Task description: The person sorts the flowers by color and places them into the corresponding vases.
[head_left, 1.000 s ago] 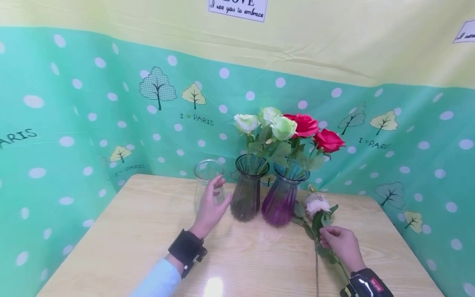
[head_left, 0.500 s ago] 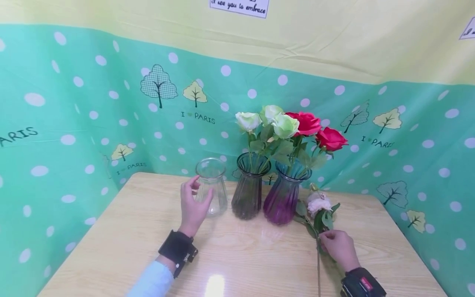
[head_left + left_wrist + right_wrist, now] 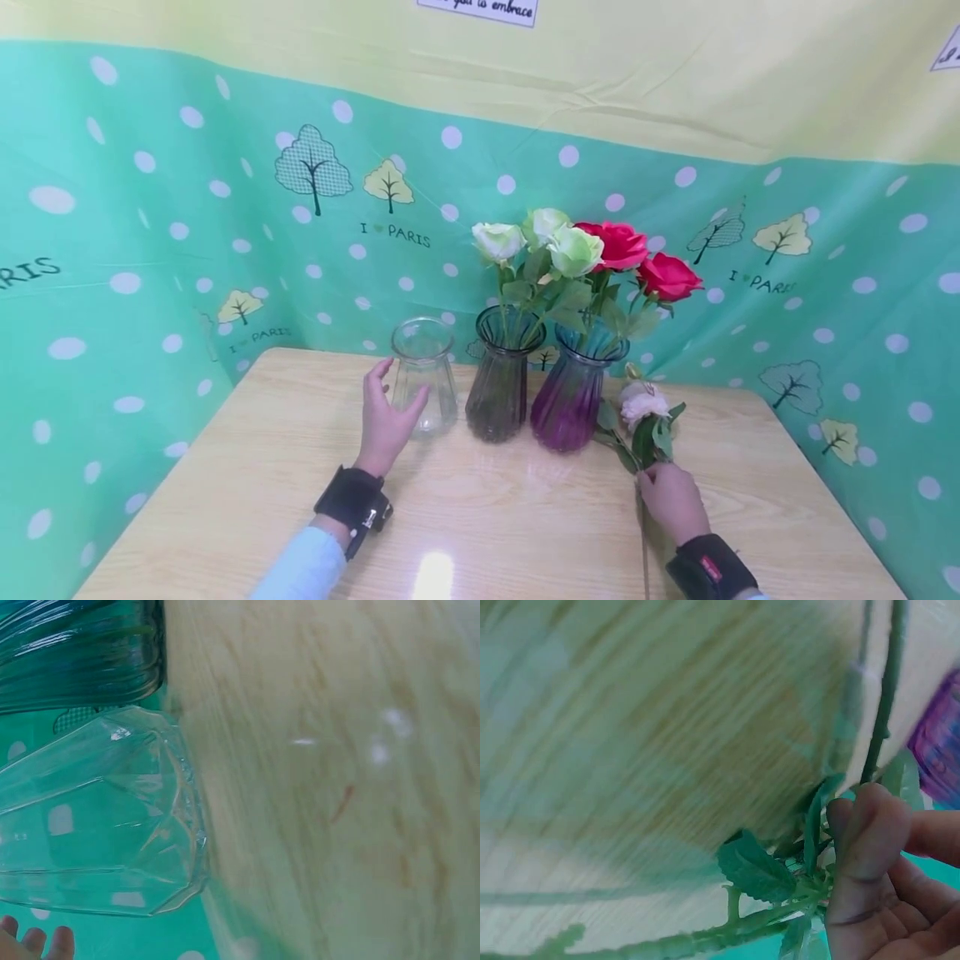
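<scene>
My left hand (image 3: pixel 384 427) is spread in a loose curve at the left side of a clear glass vase (image 3: pixel 425 383). In the left wrist view its fingertips (image 3: pixel 61 943) show beneath the clear vase (image 3: pixel 112 817), with a gap between. My right hand (image 3: pixel 672 502) pinches a flower stem below the leaves, thumb against fingers. Pale pink flowers (image 3: pixel 642 403) with long stems lie on the table at the right. In the right wrist view, a dark stem (image 3: pixel 887 690) rises from behind the thumb, and a thicker green stem (image 3: pixel 682 945) runs along the bottom.
Right of the clear vase stand a grey vase (image 3: pixel 497 400) with white-green roses (image 3: pixel 574 252) and a blue-purple vase (image 3: pixel 567 412) with red roses (image 3: pixel 670 277). Behind the wooden table (image 3: pixel 510 533) hangs a dotted green and yellow curtain (image 3: pixel 225 200).
My left hand has moved left, from in front of the clear vase to its left side. The right hand has shifted slightly down and left, closing on a stem.
</scene>
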`<act>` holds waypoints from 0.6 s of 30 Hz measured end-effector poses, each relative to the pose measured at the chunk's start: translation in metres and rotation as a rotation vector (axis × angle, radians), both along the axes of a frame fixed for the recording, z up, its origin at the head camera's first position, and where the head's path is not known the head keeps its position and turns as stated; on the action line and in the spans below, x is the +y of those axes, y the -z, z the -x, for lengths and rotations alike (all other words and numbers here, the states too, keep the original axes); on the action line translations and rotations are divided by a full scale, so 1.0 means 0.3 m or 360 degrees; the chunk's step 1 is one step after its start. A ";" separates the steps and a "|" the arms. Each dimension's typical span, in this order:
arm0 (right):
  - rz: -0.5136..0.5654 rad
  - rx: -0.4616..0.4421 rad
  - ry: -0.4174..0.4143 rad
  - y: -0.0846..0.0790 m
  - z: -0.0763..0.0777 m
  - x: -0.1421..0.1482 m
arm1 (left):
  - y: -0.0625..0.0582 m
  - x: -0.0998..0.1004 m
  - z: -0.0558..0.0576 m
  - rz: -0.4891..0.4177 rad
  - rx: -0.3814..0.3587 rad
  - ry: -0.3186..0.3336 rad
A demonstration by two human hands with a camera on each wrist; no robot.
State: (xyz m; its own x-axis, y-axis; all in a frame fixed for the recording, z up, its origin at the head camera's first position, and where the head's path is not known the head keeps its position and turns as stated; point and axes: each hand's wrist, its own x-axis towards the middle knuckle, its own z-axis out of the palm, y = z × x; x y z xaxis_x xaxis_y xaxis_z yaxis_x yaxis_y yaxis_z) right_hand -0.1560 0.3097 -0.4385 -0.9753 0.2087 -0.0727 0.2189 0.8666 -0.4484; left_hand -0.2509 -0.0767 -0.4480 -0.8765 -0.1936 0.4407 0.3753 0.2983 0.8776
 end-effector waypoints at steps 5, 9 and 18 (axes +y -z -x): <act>-0.0172 0.0098 -0.0052 -0.012 0.001 -0.029 | 0.008 -0.004 0.007 0.0003 -0.0102 0.0034; -0.0199 0.0158 -0.0094 -0.024 0.015 -0.049 | 0.007 -0.004 0.012 -0.0001 -0.0135 0.0056; -0.0202 0.0350 -0.0100 -0.027 0.072 -0.069 | 0.013 0.002 0.015 -0.0012 -0.0188 0.0115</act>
